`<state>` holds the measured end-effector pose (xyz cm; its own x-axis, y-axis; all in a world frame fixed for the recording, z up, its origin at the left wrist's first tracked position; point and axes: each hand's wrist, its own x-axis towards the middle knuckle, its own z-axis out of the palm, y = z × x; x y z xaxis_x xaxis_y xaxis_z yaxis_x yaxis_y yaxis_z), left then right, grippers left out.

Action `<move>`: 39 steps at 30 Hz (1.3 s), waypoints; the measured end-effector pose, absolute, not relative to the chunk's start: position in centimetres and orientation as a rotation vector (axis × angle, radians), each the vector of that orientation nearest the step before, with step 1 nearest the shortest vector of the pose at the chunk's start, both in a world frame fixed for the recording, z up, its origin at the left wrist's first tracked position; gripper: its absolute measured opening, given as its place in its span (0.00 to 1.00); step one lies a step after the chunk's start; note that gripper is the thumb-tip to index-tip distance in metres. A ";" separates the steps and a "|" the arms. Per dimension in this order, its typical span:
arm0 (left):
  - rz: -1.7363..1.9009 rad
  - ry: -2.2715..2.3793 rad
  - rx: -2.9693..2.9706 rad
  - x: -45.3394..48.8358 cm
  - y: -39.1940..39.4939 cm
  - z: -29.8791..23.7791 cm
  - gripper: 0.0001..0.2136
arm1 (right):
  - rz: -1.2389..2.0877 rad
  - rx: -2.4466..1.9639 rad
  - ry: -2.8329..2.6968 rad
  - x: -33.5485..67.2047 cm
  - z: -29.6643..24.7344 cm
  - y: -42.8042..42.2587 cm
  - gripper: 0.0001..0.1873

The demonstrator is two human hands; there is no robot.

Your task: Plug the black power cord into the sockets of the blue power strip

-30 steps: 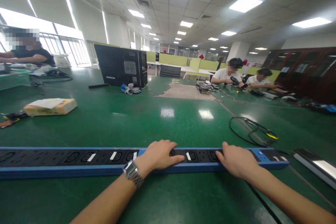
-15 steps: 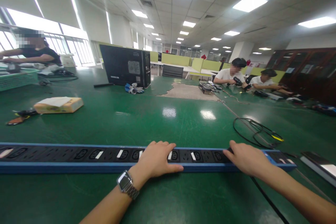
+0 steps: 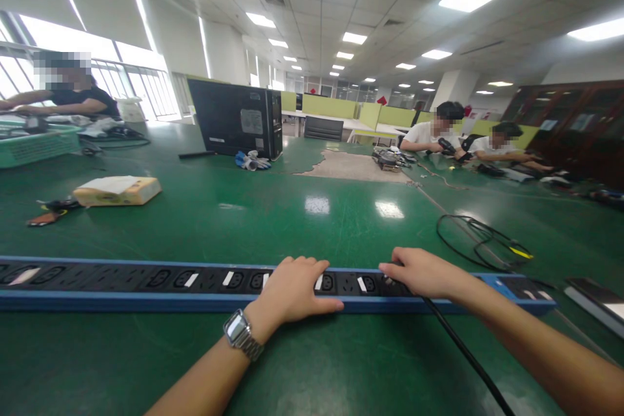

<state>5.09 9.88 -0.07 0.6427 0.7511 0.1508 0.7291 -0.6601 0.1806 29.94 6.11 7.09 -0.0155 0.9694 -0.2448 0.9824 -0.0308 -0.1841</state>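
Note:
A long blue and black power strip (image 3: pixel 113 277) lies across the green table in front of me, with white labels beside several of its sockets. My left hand (image 3: pixel 296 291), with a metal-banded watch on its wrist, spans the strip's middle; the fingers reach over the far edge and the thumb lies along the near side. To its right, my right hand (image 3: pixel 420 273) pinches a black power plug (image 3: pixel 392 281) just above the sockets, its metal prongs pointing left. Most of the plug is hidden by the fingers. From beneath that hand a black cable (image 3: pixel 458 341) runs toward me.
A coiled black cable (image 3: pixel 475 240) lies beyond the strip's right end, near a dark flat box (image 3: pixel 592 302). Farther off are a tissue pack (image 3: pixel 117 192), a black computer case (image 3: pixel 229 118), gloves (image 3: pixel 252 160) and a green basket (image 3: pixel 41 146). Several people sit around the table.
My right hand has moved left along the strip and lifted slightly, bringing the plug's prongs into view and its cable along. My left hand stays on the strip.

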 end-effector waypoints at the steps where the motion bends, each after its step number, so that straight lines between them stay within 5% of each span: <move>1: 0.324 1.244 2.752 5.1 9.9 -0.1 0.35 | -0.513 2.168 2.150 29.7 6.9 6.4 0.23; 8: 0.341 1.241 2.734 5.0 10.0 -0.4 0.35 | -0.730 2.112 2.205 26.9 6.9 7.3 0.29; 18: 0.366 1.227 2.746 5.0 10.0 -0.6 0.33 | -0.474 2.016 2.150 23.4 6.2 8.5 0.31; 39: 0.407 1.201 2.725 5.0 10.0 -0.5 0.33 | -0.354 1.949 1.975 19.9 7.7 8.9 0.20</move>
